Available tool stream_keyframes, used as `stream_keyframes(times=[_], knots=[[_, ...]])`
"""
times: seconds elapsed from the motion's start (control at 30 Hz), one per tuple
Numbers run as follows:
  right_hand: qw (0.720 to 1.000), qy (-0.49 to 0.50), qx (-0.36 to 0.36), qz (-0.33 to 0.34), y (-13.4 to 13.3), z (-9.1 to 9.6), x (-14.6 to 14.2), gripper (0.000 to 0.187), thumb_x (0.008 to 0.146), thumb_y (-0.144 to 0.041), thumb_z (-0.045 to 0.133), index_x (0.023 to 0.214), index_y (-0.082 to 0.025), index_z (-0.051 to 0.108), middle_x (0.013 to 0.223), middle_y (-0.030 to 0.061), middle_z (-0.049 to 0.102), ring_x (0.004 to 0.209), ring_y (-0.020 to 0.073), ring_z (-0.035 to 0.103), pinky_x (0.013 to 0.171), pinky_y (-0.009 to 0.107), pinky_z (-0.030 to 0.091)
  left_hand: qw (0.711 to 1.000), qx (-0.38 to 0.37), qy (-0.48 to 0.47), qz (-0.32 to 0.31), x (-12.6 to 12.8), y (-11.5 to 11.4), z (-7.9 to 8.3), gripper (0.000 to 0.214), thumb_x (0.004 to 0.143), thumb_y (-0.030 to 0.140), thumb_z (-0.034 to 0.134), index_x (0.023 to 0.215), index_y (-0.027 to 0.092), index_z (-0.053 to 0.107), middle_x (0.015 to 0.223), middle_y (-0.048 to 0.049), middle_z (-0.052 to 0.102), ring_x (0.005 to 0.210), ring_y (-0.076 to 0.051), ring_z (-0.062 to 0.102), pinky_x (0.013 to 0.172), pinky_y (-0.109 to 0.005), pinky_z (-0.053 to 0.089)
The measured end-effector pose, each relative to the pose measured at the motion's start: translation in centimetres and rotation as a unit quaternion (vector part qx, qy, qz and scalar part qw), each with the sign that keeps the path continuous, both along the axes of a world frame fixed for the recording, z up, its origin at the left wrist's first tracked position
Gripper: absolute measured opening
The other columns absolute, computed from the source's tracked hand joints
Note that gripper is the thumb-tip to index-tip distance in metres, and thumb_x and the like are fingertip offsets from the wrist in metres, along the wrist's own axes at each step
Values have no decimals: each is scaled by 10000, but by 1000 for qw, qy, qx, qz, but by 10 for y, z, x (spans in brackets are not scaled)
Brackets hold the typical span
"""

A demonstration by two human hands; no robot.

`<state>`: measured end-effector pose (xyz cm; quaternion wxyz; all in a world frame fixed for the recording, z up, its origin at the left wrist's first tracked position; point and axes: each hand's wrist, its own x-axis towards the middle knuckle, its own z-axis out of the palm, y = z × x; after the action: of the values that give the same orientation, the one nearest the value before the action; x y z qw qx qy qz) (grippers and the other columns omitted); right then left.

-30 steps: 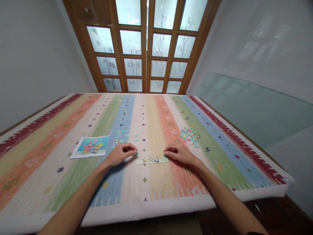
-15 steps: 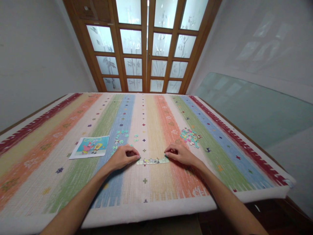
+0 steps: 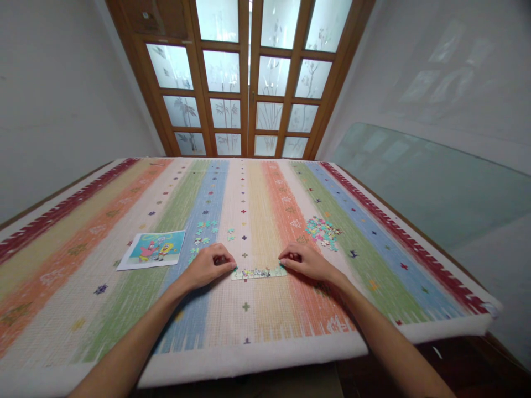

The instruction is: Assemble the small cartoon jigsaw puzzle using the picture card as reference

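Note:
A short strip of joined jigsaw puzzle pieces (image 3: 259, 273) lies flat on the striped cloth in front of me. At its left end, the thumb and fingertips of my left hand (image 3: 212, 265) pinch a greenish puzzle piece at the strip's upper corner. My right hand (image 3: 306, 261) is closed likewise at the right end, where a bit of teal puzzle piece shows under the fingertips. The fingers partly cover both end pieces, so I cannot tell whether these are joined to the strip.
A printed cartoon picture (image 3: 157, 250) lies left of my hands. Loose teal pieces (image 3: 206, 225) are spread beyond my left hand, with a few more (image 3: 231, 234) beside them. A heap of mixed pieces (image 3: 322, 232) sits beyond my right hand. The table's front edge (image 3: 257, 359) is near me.
Both hands stay at the ends of the strip, almost still. A teal piece beside my left hand's knuckles is no longer visible; otherwise the view has only shifted slightly.

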<state>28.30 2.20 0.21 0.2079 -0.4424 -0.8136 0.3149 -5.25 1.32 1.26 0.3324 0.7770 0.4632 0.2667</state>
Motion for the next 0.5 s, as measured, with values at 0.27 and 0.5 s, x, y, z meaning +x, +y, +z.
stream_keyframes(times=[0.27,0.5], knots=[[1000,3,9,6,0,-1,0,150,927,-308,646,912,-189,735,857,57,676,748,173,579,712,318,441,999,27,22,-7,0,-1,-4,186,825,369,683,746,218,757,813,-49,639,726,-186,576,702,-340,469],[1000,9,1,11,-2,1,5,146,867,-308,703,947,-190,737,859,48,669,709,157,560,673,304,436,999,40,33,-14,-1,0,-7,189,833,375,685,756,207,727,788,-35,618,701,-176,546,693,-327,446]])
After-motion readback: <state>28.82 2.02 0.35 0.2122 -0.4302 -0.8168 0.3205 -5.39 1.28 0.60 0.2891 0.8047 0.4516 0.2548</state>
